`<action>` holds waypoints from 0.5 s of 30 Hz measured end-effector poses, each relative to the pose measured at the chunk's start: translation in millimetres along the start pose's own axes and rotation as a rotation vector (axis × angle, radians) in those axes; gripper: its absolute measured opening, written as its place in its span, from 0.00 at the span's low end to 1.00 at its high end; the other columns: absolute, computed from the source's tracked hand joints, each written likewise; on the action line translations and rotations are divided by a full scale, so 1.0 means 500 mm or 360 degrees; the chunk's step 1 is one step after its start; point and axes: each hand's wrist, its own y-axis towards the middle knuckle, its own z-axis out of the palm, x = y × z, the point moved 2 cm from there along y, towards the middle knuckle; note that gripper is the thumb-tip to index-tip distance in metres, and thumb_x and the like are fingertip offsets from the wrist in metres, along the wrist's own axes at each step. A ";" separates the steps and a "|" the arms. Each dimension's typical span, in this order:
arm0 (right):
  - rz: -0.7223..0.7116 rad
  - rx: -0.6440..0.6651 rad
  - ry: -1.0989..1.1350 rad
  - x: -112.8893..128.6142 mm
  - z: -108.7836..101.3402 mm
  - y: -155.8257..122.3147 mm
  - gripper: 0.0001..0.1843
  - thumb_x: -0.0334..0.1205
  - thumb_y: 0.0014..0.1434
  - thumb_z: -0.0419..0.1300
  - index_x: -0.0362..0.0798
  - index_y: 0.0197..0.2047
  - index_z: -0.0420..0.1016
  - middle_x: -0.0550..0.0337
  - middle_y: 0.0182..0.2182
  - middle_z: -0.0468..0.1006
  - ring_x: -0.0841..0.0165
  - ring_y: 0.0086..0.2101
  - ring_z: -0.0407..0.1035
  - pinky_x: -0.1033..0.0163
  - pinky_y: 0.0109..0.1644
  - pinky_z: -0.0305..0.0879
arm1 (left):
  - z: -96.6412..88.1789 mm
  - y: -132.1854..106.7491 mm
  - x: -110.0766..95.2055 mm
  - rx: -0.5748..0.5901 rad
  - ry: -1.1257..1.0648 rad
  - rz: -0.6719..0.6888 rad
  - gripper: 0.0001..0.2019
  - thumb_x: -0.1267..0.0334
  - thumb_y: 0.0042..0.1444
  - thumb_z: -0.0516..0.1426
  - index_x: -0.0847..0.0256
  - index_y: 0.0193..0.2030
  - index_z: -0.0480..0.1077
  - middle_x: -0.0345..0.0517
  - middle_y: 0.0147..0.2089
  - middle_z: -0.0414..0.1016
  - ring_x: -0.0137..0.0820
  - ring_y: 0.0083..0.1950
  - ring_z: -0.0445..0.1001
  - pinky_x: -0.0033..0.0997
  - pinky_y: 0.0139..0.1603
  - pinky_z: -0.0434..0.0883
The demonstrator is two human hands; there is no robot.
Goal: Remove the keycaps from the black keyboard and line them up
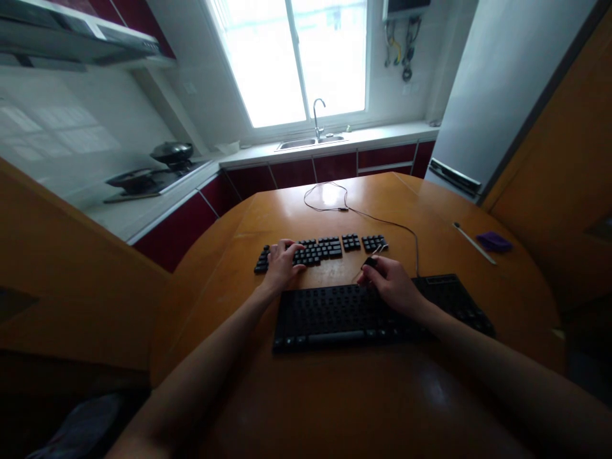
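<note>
A black keyboard (329,312) lies on the wooden table in front of me, most of its key area stripped of caps and its bottom row still capped. Beyond it, loose black keycaps (329,247) are laid out in grouped rows. My left hand (282,264) rests over the left groups, fingers apart, touching keycaps; whether a cap is under the fingertips is hidden. Above the keyboard's upper edge, my right hand (389,280) is closed on a wire keycap puller (369,262) with a dark handle. Thin wire ends stick out on both sides of that handle.
The keyboard cable (415,248) runs to a loop at the table's far side. A thin brush-like stick (474,243) and a purple cloth (494,241) lie at the right. Behind the wooden table (229,274) are a sink (306,144) and a stove (176,177).
</note>
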 end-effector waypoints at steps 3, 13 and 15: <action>-0.0007 0.0011 -0.0007 -0.001 0.001 -0.001 0.16 0.45 0.66 0.56 0.45 0.31 0.75 0.54 0.29 0.82 0.65 0.31 0.75 0.61 0.38 0.67 | 0.005 0.001 0.006 -0.0003 -0.0006 -0.0013 0.25 0.64 0.48 0.69 0.50 0.54 0.72 0.48 0.58 0.64 0.46 0.59 0.61 0.47 0.60 0.61; 0.0019 -0.0030 0.0027 0.011 -0.010 0.002 0.15 0.45 0.65 0.57 0.44 0.31 0.74 0.53 0.28 0.82 0.66 0.28 0.74 0.61 0.35 0.68 | -0.015 0.003 0.009 -0.0012 -0.0036 0.0026 0.26 0.61 0.47 0.70 0.51 0.54 0.72 0.49 0.58 0.65 0.47 0.58 0.61 0.47 0.60 0.62; 0.0028 -0.0028 0.0047 0.011 -0.014 0.003 0.16 0.47 0.65 0.57 0.44 0.31 0.74 0.53 0.28 0.82 0.66 0.28 0.75 0.61 0.35 0.69 | -0.033 0.008 0.033 -0.0030 -0.0029 0.0014 0.27 0.60 0.47 0.70 0.50 0.55 0.72 0.48 0.59 0.65 0.47 0.58 0.61 0.47 0.59 0.62</action>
